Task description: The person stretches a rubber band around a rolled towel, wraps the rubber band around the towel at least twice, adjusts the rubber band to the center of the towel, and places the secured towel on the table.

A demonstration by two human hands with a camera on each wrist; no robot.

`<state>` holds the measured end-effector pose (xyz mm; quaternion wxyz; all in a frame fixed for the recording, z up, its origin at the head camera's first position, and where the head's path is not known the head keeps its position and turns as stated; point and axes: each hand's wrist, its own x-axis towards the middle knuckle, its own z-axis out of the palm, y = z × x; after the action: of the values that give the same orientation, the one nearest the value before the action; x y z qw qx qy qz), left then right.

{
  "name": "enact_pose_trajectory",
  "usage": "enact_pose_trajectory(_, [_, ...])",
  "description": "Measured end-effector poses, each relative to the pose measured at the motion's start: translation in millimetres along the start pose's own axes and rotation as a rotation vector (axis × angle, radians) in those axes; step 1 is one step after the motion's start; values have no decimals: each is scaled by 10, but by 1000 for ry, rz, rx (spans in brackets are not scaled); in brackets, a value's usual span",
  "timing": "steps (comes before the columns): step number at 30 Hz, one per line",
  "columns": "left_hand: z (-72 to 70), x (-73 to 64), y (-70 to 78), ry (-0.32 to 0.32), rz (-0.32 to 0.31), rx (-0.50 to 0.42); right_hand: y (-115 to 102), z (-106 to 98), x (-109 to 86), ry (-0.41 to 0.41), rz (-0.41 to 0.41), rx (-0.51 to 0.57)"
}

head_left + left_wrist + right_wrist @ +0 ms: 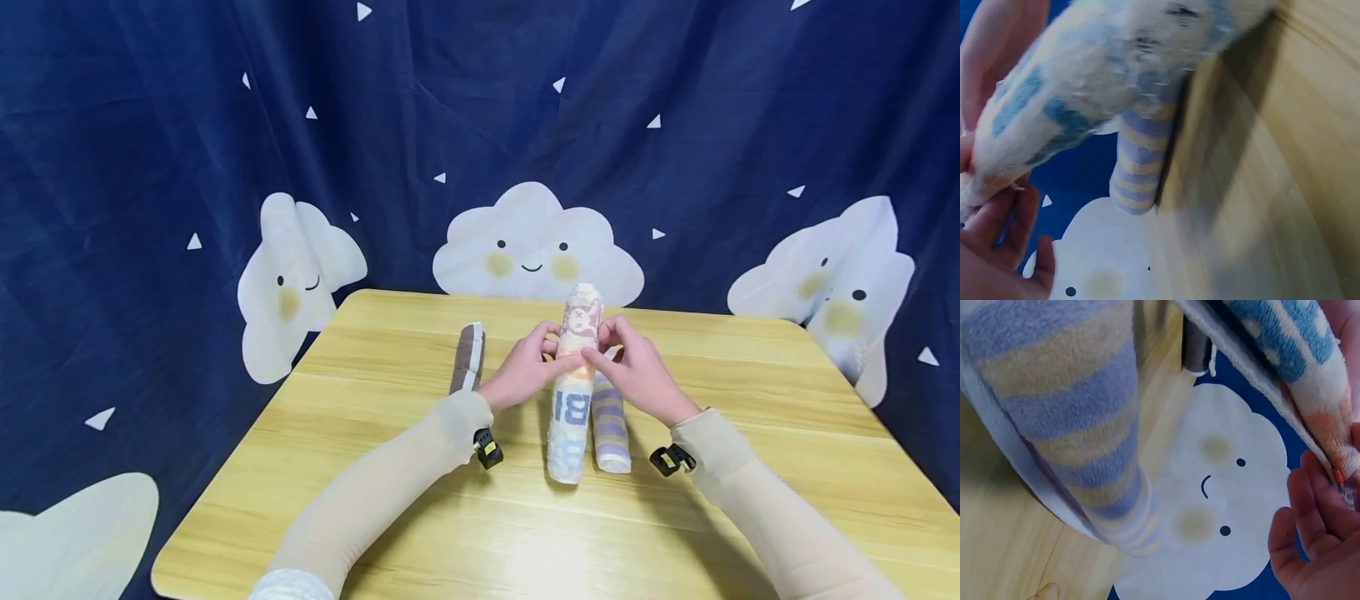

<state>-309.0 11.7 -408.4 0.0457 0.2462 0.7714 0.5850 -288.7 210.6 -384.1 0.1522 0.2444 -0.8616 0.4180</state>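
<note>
A rolled towel (573, 412), white with a bear print, blue letters and a patch of orange, is held up off the wooden table and tilted. My left hand (528, 367) pinches it from one side, thumb in front and fingers around the back. On the opposite side, my right hand (637, 371) pinches the same roll, and the thumb tips nearly meet. In the right wrist view a loose edge of the towel (1300, 425) shows along the roll near the fingers. Just right of and behind it lies a purple-and-beige striped rolled towel (611, 429), partly covered.
A brown rolled towel with a white stripe (468, 358) lies to the left, its near end hidden by the left wrist. All of this is on a light wooden table (360, 400). Behind hangs a dark blue curtain (480, 100) with smiling clouds.
</note>
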Motion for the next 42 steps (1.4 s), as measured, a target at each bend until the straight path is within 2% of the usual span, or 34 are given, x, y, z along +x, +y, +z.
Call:
enact_pose_trajectory(2, [3,-20,-3,23,21,6,9,15,1,17,-4,-3])
enact_pose_trajectory(4, [7,-39,-6,39,71,72,11,25,1,36,-10,3])
enact_pose_trajectory(9, [0,-98,6,42,243,412,4,25,-3,89,-18,8])
enact_pose_trajectory(11, [-16,-121,14,17,279,519,4,21,-6,102,-12,3])
enact_pose_trajectory(13, [-34,-137,18,-37,287,570,7,21,-8,98,-10,1])
enact_pose_trajectory(15, [-53,-145,19,-94,285,582,9,27,-10,88,-10,14])
enact_pose_trajectory(18, [-76,-151,21,-157,264,550,4,37,-16,74,-10,38])
enact_pose_trajectory(28, [-107,-128,61,-238,186,455,-51,41,-22,73,19,100])
enact_pose_trajectory(33, [-77,-112,16,-239,217,474,-85,37,-37,66,44,171])
enact_pose_trajectory(38, [-52,-106,-28,-216,257,509,-305,-23,-65,69,91,231])
enact_pose_trajectory(42, [-43,-111,-26,-190,271,511,-234,-21,-56,68,104,241])
